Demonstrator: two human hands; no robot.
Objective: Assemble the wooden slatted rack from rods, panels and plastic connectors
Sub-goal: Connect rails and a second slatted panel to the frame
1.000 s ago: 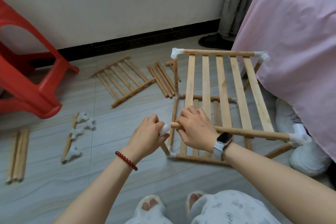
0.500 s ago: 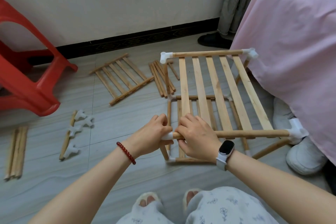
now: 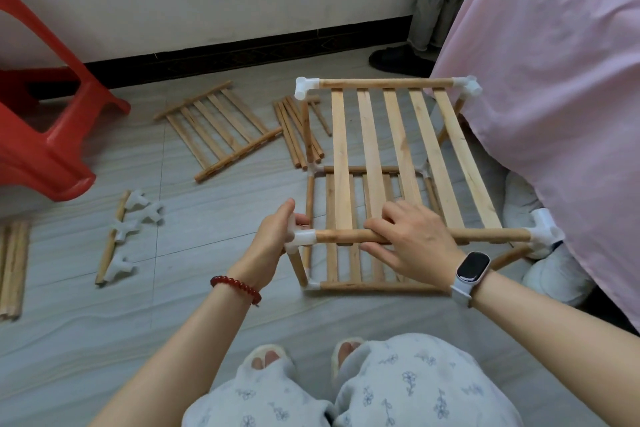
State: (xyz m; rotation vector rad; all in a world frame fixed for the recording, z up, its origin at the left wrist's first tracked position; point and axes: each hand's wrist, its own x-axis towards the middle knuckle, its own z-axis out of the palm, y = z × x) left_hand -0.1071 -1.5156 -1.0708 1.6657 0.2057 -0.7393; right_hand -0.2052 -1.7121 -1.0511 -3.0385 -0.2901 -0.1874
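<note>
Gripping the rack's [image 3: 398, 156] near rod [image 3: 485, 235] with my right hand [image 3: 412, 239], fingers curled round it; my left hand [image 3: 273, 243] clasps the corner connector [image 3: 304, 237]. Rack stands on the floor [image 3: 207, 288] beside the bed [image 3: 554, 80].

Bare floor [image 3: 214, 315] lies open in front of the knees and left of the rack [image 3: 398, 163]. Further left, connectors [image 3: 133, 218] and a rod bundle [image 3: 14, 267] lie in the way. A red stool [image 3: 45, 135] blocks the far left; pink bedding [image 3: 554, 80] crowds the rack's right side.
</note>
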